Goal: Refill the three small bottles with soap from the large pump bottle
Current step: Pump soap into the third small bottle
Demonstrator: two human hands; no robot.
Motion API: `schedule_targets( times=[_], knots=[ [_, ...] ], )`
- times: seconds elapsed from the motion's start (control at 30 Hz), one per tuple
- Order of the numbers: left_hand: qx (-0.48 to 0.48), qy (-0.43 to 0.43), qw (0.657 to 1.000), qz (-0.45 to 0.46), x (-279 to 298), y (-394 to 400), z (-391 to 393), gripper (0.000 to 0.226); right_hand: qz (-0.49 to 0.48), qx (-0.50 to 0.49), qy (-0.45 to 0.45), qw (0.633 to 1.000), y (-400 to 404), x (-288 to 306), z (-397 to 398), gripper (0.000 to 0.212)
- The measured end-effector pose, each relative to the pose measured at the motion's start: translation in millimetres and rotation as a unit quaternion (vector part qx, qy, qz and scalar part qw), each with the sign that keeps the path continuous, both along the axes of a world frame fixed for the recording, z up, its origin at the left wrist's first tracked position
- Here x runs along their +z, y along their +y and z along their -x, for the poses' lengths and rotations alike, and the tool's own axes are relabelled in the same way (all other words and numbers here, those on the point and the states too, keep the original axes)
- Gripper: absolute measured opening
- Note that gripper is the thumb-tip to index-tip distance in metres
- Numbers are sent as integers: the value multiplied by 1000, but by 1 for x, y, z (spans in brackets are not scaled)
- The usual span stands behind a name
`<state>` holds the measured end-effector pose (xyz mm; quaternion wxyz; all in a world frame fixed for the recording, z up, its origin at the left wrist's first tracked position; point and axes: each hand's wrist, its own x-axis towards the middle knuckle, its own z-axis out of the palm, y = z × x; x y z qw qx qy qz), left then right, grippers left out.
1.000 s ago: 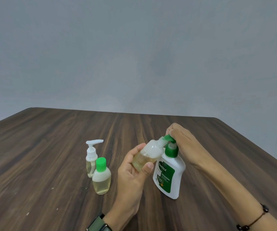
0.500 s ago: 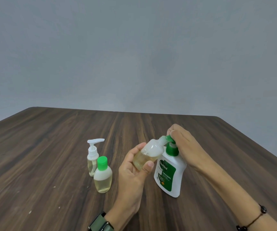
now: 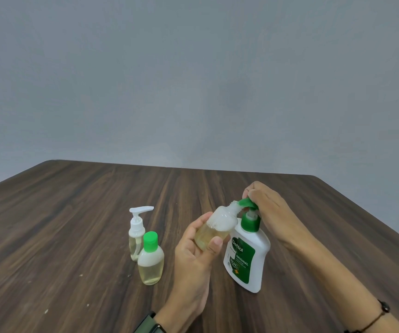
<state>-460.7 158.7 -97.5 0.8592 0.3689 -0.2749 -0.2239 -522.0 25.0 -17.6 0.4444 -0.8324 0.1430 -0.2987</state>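
Note:
The large white pump bottle [image 3: 247,258] with a green label and green pump stands on the wooden table [image 3: 73,224]. My right hand [image 3: 269,212] lies over its green pump head, fingers curled round it. My left hand [image 3: 193,255] grips a small clear bottle [image 3: 214,230], tilted with its open threaded neck against the pump spout; yellowish soap lies in its lower part and foam above. To the left stand two small bottles: one with a white pump [image 3: 136,233] and one with a green cap [image 3: 151,260], both holding pale yellow liquid.
A grey wall rises behind the table's far edge. The table's right edge runs diagonally past my right forearm. A watch sits on my left wrist and a thin bracelet on my right.
The green pump head has risen from its pressed-down position, and my right hand has lifted with it. The small tilted bottle stays at the spout.

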Motion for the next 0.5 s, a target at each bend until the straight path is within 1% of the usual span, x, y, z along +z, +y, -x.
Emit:
schedule_targets(
  times=[0.2,0.3,0.33,0.4,0.5],
  knots=[
    [-24,39,999,13,0,1,2,83,8,-2,4,1000,1,4,2,25],
    [-36,47,998,7,-3,0,2,62,9,-2,3,1000,2,4,2,26],
    [-40,48,998,6,-4,0,3,58,7,-3,3,1000,3,5,2,26],
    [-48,51,997,10,-5,1,4,62,6,-4,4,1000,4,4,3,26],
    [-56,68,996,22,-4,2,6,78,6,-5,1,1000,5,3,3,25]
  ],
)
